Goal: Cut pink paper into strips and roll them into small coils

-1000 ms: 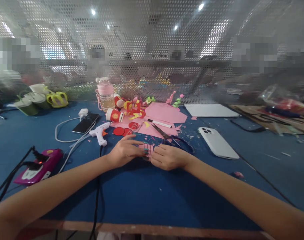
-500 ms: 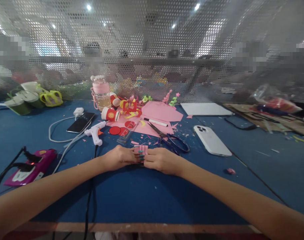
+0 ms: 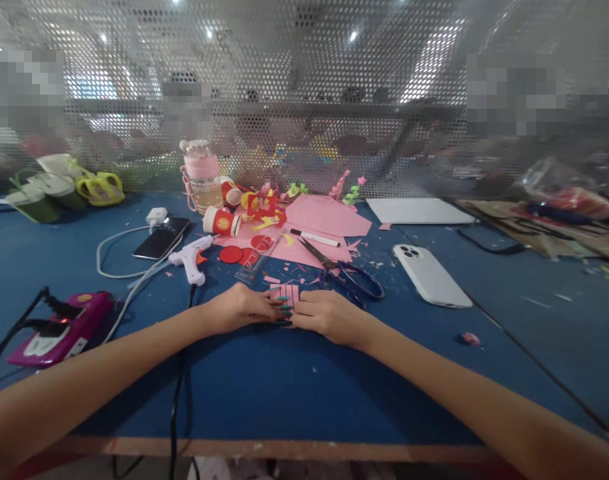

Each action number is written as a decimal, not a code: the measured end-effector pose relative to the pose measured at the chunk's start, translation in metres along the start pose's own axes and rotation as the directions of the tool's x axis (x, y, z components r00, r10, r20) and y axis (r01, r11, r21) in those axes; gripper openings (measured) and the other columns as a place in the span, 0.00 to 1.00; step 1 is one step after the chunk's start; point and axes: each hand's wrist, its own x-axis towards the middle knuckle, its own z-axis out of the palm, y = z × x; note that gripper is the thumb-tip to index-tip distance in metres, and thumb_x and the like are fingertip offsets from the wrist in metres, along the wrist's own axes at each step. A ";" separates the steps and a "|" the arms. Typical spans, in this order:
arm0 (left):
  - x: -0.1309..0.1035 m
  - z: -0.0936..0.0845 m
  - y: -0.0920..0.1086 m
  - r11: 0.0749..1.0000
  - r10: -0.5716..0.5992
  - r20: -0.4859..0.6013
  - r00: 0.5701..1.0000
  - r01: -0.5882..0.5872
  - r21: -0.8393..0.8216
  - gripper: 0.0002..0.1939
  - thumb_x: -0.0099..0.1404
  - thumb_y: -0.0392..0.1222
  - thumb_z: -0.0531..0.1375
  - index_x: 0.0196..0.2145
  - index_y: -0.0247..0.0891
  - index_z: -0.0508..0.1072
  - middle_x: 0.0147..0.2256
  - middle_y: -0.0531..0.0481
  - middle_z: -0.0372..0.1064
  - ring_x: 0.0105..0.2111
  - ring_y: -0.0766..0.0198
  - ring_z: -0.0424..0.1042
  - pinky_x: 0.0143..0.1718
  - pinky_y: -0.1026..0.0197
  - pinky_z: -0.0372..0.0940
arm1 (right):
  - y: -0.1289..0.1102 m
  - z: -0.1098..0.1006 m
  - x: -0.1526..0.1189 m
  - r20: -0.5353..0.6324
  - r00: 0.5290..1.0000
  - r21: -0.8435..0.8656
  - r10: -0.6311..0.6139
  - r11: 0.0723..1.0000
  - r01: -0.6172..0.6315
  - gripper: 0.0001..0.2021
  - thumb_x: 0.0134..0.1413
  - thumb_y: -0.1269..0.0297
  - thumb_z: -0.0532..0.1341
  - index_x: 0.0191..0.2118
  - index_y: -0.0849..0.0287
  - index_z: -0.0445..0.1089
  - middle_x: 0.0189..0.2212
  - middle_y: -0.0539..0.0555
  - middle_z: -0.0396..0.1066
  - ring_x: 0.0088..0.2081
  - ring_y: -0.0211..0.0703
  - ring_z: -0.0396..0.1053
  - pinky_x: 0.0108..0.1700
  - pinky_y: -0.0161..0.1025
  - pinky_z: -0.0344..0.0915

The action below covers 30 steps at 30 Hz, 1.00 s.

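Observation:
A small pink paper piece (image 3: 289,291) with dark lines lies between my two hands at the middle of the blue table. My left hand (image 3: 244,309) has its fingers closed on the left side of the piece. From the right, my right hand (image 3: 329,316) grips its other side, the fingertips of both hands almost meeting. Teal nails show over the paper, and its lower part is hidden by the fingers. Just beyond lie blue-handled scissors (image 3: 360,281), a clear ruler (image 3: 251,268) and pink scraps.
A glue gun (image 3: 190,259), black phone (image 3: 162,238) and purple power strip (image 3: 69,327) are on the left. Pink sheets (image 3: 327,215), a marker (image 3: 315,238), a red cup (image 3: 221,221) and a bottle (image 3: 203,179) stand or lie behind. A white phone (image 3: 431,276) is at right.
The view has shifted slightly, so the table items appear a little higher. Both hands remain at the pink paper, with the fingers slightly moved and more of its upper part showing.

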 end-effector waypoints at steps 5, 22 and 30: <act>0.000 -0.001 0.001 1.000 -0.006 0.029 1.000 0.006 0.011 0.12 0.65 0.38 0.53 0.33 0.33 0.76 0.34 0.44 0.77 0.41 0.62 0.74 0.51 0.64 0.63 | -0.002 -0.003 0.001 -0.044 0.999 -0.016 0.028 0.999 -0.029 0.21 0.65 0.66 0.45 0.24 0.61 0.67 0.20 0.51 0.66 0.24 0.39 0.57 0.27 0.35 0.52; 0.002 -0.011 0.003 0.998 0.009 0.225 0.974 0.006 -0.067 0.16 0.67 0.35 0.49 0.47 0.28 0.70 0.48 0.39 0.70 0.55 0.61 0.60 0.58 0.59 0.55 | 0.004 -0.020 -0.019 -0.121 0.911 0.500 0.394 0.817 -0.287 0.16 0.60 0.68 0.49 0.28 0.62 0.71 0.25 0.55 0.66 0.29 0.39 0.62 0.32 0.38 0.62; 0.002 -0.010 0.005 0.999 0.003 0.201 0.980 0.006 -0.044 0.16 0.67 0.34 0.49 0.47 0.28 0.71 0.46 0.39 0.71 0.53 0.61 0.64 0.58 0.60 0.54 | 0.004 -0.016 -0.017 -0.152 0.905 0.497 0.396 0.823 -0.277 0.13 0.54 0.75 0.54 0.21 0.62 0.68 0.24 0.55 0.66 0.28 0.38 0.63 0.30 0.37 0.63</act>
